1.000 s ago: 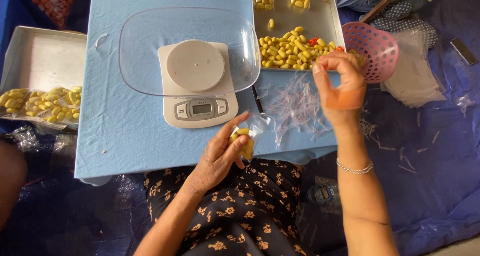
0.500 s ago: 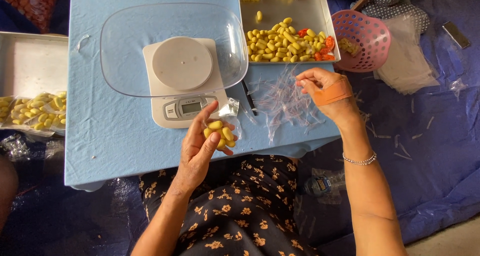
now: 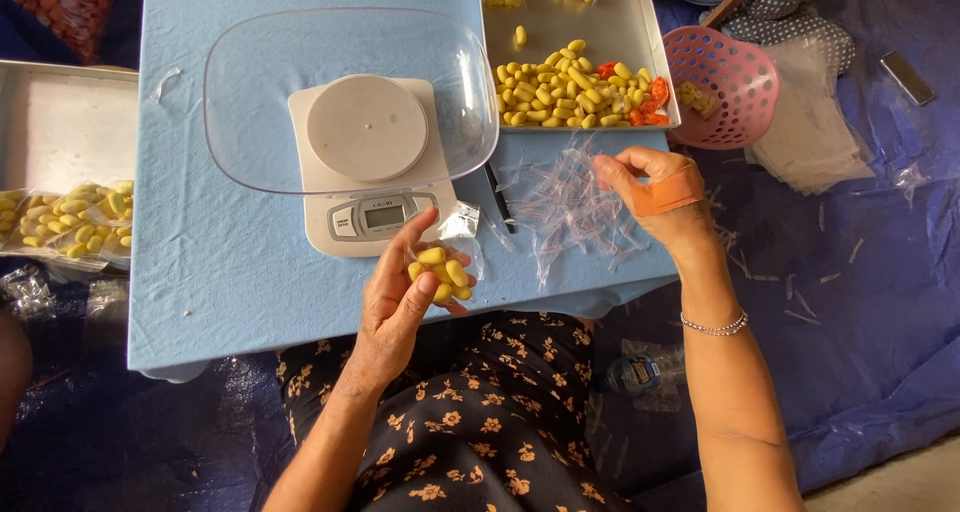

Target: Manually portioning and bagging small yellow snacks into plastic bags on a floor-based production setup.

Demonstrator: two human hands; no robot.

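Our left hand (image 3: 400, 297) grips a small clear bag of yellow capsules (image 3: 441, 268) just in front of the scale (image 3: 372, 162). Our right hand (image 3: 650, 187), fingers pinched narrow, hovers over the loose pile of thin plastic ties (image 3: 570, 207) on the blue worktop (image 3: 230, 262). We judge the bag filled and closing underway; next calls for one tie picked cleanly.

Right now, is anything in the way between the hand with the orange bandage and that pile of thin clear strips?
No. The right hand hovers at the edge of the clear strips on the blue tablecloth, nothing between them. The left hand holds the bag of yellow pieces off to the side.
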